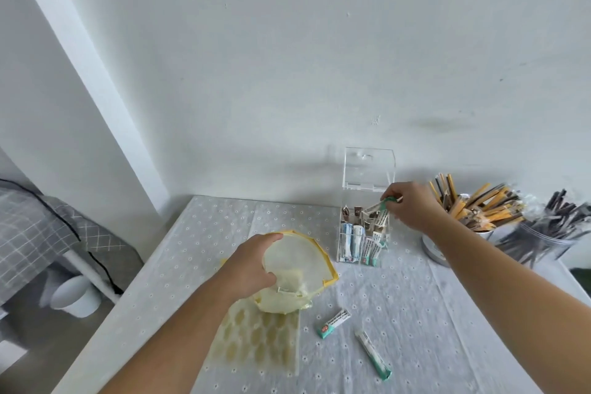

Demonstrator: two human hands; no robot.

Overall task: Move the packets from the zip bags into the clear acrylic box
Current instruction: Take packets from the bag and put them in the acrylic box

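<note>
a: where is the clear acrylic box [364, 227] sitting?
b: it is standing at about one o'clock on the table [447, 313], near the far edge by the wall, lid tilted up and open. the right hand [412, 209] is reaching over its open top, fingers pinching a green-tipped packet [380, 206] right at the rim.

a: and the zip bag?
b: the yellow zip bag [297, 269] is lying at centre, mouth gaping. the left hand [252, 262] is gripping its rim, thumb curled over the top edge. a second bag with a yellow pattern [262, 339] is lying flat at six o'clock, partly under the first.

a: how many packets are lying loose?
b: two on the cloth at five o'clock: a short one [333, 323] and a long one [373, 355], apart from each other. open cloth is spreading around them toward the near edge. those inside the box are overlapping, so i cannot count them.

a: anything crowding the box?
b: two round holders of sticks at three o'clock, a yellow bunch [473, 205] and a dark bunch [550, 227], both blurred; the right forearm is covering part of the nearer holder.
</note>
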